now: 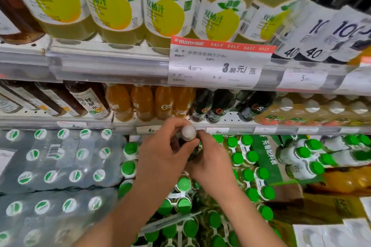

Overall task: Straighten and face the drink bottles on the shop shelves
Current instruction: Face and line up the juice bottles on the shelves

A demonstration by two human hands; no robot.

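1. Bottle (188, 133) with a white cap and dark body sits right between both hands, held out in front of the middle shelf's front edge (241, 129), cap pointing at the camera.
2. Left hand (160, 154) wraps its fingers round the neck just under the cap.
3. Right hand (210, 158) grips the dark body from the other side, so both hands are closed on it.
4. Behind them, near the middle shelf's front edge, are orange bottles (142, 104) with dark bottles (212, 106) to their right.
5. Below are green-capped bottles (249, 174), and shrink-wrapped water packs (56, 158) at the left.
6. Up top, pomelo juice bottles (112, 6) line the upper shelf, with a red sale tag (218, 64) clipped on its front edge.
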